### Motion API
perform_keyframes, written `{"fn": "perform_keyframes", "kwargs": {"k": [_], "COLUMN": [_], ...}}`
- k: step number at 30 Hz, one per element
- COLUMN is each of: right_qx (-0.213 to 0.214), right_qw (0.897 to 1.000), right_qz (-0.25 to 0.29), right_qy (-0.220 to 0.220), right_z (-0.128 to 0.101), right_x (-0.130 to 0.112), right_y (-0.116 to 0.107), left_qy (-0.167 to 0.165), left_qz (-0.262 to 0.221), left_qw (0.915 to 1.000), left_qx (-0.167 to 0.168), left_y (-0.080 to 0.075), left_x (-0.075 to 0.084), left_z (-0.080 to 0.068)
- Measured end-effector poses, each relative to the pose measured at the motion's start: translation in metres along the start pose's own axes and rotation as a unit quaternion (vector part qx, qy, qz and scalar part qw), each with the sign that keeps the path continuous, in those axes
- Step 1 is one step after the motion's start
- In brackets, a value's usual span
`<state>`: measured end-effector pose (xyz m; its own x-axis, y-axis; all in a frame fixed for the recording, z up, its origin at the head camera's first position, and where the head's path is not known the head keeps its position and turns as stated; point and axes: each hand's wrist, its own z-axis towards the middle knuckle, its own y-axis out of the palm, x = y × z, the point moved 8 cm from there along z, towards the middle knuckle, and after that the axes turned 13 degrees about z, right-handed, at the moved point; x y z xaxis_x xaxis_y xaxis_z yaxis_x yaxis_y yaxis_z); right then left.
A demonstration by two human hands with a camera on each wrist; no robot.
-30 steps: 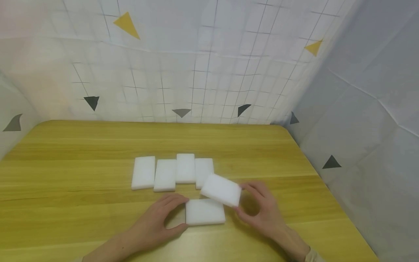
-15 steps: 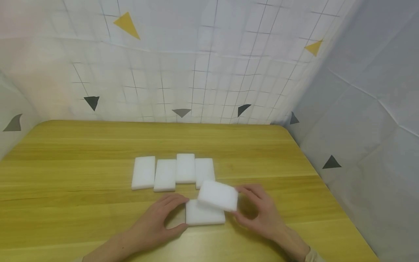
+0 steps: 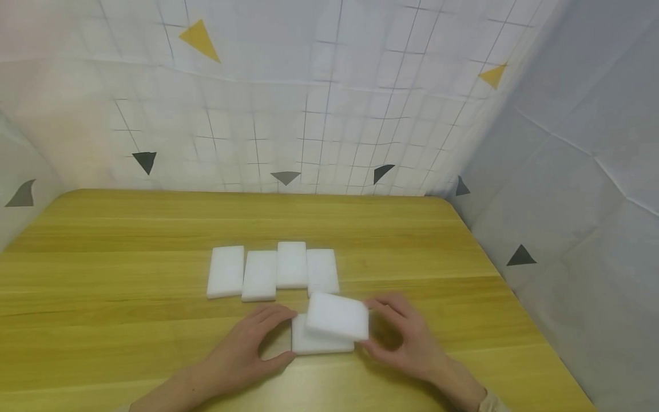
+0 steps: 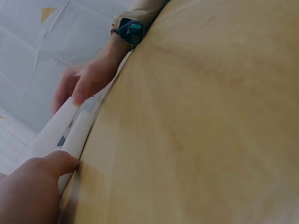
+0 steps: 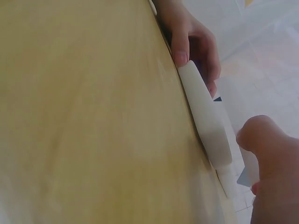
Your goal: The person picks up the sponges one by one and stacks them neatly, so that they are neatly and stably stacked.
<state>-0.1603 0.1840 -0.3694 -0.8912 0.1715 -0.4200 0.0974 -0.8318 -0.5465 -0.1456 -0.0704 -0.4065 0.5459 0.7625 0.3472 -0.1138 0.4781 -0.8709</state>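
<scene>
Pinches by its right end, between thumb and fingers of the right grip (image 3: 413,336), a white, rectangular, foam-like upper block (image 3: 337,316), askew above a matching white lower block (image 3: 318,344). Leaves a gap visible between the two in the left wrist view; cannot tell contact from separation at the upper block's left end. Holds the lower block flat on the yellowish wood-grain counter (image 3: 437,246) by its left end, thumb and fingers of the left grip (image 3: 247,344) at its near and far corners. Lies farther back as a staggered row of four similar white pieces: leftmost block (image 3: 225,272), second block (image 3: 259,276), third block (image 3: 292,264) slightly farther, and rightmost block (image 3: 322,271). Ends on the far side at a white, grid-lined backdrop (image 3: 278,68).
</scene>
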Motion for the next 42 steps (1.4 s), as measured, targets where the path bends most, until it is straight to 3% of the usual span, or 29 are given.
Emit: {"fn": "perform_keyframes", "kwargs": {"k": [21,34,42], "right_qx": [-0.031,-0.058,-0.053], "right_qw": [0.999,0.998,0.998], "right_qz": [0.020,0.009,0.009], "right_qy": [-0.013,0.014,0.022], "right_z": [-0.002,-0.003,-0.004], "right_x": [-0.004,-0.004,-0.003], "right_y": [0.009,0.015,0.015], "left_qy": [-0.008,-0.009,-0.017], "left_qz": [-0.008,-0.014,-0.012], "left_qw": [0.9999,0.9998,0.9997], "left_qx": [-0.004,-0.005,-0.011], "left_y": [-0.001,-0.001,0.001], "left_x": [0.000,-0.001,-0.002], "left_z": [0.000,0.000,0.000]}}
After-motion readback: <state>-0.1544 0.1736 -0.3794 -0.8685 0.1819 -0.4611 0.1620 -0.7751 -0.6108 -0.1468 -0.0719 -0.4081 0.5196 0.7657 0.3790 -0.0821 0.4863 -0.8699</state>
